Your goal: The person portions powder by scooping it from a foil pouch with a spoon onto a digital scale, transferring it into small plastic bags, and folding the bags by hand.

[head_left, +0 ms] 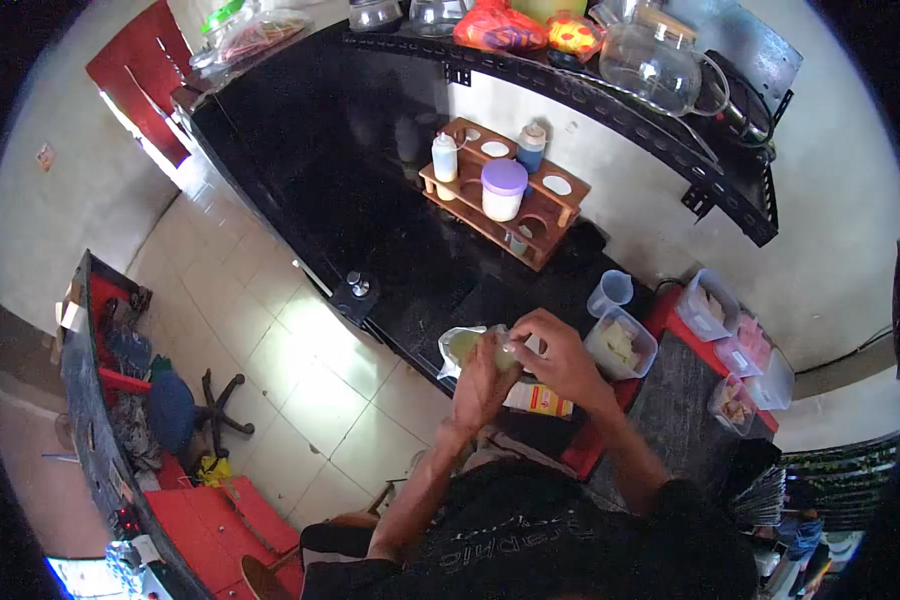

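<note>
Pale thing (507,353): centre of frame, just below middle; small, partly see-through, greenish-white; mostly covered by fingers, exact shape unclear.
Left hand (482,382): fingers closed around it.
Right hand (562,360): fingertips bunched at its upper end; whether pinched on it, can't tell.
Finger work: looks like fine handling at that end, left steadying.
Next move: probably calls for a firm left hold, light right fingertips.
White bag (448,352): just beside, on the surface (420,312).

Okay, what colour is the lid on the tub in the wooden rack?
Purple lid, seen in the head view.
</note>
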The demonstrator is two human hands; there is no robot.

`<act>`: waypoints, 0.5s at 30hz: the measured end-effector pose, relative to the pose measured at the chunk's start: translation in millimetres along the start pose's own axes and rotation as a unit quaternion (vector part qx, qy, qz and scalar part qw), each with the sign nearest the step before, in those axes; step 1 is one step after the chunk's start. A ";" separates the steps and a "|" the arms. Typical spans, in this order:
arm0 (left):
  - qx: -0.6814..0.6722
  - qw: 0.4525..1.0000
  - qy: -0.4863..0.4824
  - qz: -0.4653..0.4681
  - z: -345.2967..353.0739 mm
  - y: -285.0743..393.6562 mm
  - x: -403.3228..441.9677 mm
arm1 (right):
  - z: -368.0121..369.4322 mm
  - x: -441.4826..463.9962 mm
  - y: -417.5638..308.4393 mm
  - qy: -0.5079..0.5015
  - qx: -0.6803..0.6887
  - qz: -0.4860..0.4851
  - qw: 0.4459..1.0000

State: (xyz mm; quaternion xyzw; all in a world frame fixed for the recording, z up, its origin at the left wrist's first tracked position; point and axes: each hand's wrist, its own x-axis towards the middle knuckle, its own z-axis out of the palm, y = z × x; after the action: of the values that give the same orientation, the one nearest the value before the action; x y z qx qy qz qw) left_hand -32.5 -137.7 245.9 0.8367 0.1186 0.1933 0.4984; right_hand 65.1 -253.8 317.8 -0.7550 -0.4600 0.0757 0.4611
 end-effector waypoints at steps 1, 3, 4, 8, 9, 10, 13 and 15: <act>-0.035 0.999 0.000 0.008 -2.1 -4.0 1.0 | 3.2 -1.2 -2.1 0.006 0.003 0.010 1.000; -0.061 0.998 0.019 0.019 -1.7 -9.5 -2.2 | 12.0 -4.3 14.1 0.016 0.012 -0.003 1.000; -0.086 0.995 0.039 0.031 -1.2 -13.4 -3.4 | 17.8 -4.8 23.8 0.026 0.020 -0.016 0.999; -0.187 0.977 0.051 -0.089 6.2 -40.6 -6.1 | 47.5 -14.2 54.1 0.025 0.237 0.161 0.958; -0.187 0.977 0.054 -0.089 6.6 -44.7 -5.7 | 57.9 -18.4 65.7 0.023 0.238 0.159 0.958; -0.233 0.967 0.057 -0.089 9.3 -52.5 -6.3 | 68.1 -25.3 75.7 -0.016 0.285 0.154 0.946; -0.378 0.908 0.066 -0.169 20.7 -58.5 -12.1 | 86.9 -34.5 92.1 -0.095 0.295 0.166 0.936; -0.144 0.978 0.125 -0.082 18.9 -54.0 -13.9 | 93.3 -36.3 85.3 -0.151 0.405 0.220 0.875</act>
State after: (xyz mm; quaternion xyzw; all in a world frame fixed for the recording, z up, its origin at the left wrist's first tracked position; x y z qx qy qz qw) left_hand -36.9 -132.4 187.3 0.7131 0.2191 0.2694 0.6090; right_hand 47.6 -236.1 188.6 -0.5636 -0.2755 0.4673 0.6230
